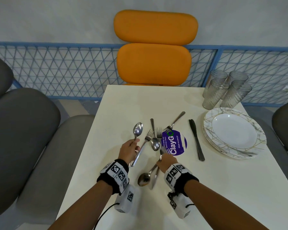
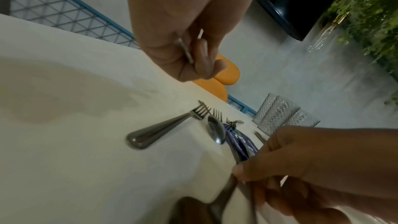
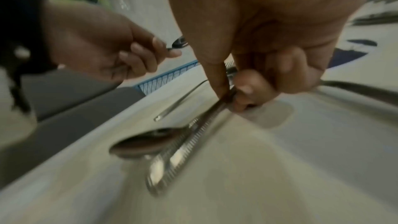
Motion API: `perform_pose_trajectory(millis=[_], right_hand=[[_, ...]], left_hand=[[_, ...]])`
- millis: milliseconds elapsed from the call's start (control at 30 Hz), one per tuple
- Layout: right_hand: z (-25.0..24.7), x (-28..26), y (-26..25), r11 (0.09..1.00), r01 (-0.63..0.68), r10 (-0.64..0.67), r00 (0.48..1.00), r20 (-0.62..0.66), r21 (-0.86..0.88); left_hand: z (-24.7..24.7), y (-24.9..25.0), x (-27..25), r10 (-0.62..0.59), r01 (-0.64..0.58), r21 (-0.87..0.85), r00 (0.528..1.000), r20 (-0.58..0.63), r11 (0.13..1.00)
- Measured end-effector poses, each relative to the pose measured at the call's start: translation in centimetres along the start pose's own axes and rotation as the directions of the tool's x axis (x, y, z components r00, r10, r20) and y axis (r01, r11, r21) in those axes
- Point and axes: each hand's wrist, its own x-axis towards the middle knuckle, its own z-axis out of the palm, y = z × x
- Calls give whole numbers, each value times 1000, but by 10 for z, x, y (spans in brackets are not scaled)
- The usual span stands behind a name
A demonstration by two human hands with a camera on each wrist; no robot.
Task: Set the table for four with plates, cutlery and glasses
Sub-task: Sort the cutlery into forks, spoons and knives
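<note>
My left hand grips the handle of a steel spoon, its bowl raised over the white table. My right hand pinches the handles of a second spoon and a serrated knife, which point back toward me just above the table. Between the hands lie a fork, another spoon and two more forks. A dark knife lies beside a stack of marbled plates. Several ribbed glasses stand at the far right corner.
A round purple sticker lies flat mid-table under some cutlery. An orange chair stands at the far end, and grey chairs flank the left and right sides. A blue mesh railing runs behind.
</note>
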Motion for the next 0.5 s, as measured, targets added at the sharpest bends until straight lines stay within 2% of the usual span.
perform_pose_trajectory(millis=[67,167,300,433,500], right_hand=[[-3,0,-2,999,-34,33,999,41,34],[-14,2,-4,977,-67,44,992,116,202],[-43,-10,-19,878,-55,-68,969,238,476],[-55,-8,-37,759,54,-213,962,170,649],[-52,-6,-45,776,167,-280,955,95,608]], left_hand=[[-6,-6,-2,-13,13,-18,1000,3,1000],[-11,-10,-7,-32,33,-56,999,23,998],[-7,-11,-11,-54,63,-134,996,67,989],[3,-8,-18,-67,84,-155,991,114,984],[9,-4,-23,-65,94,-183,986,156,979]])
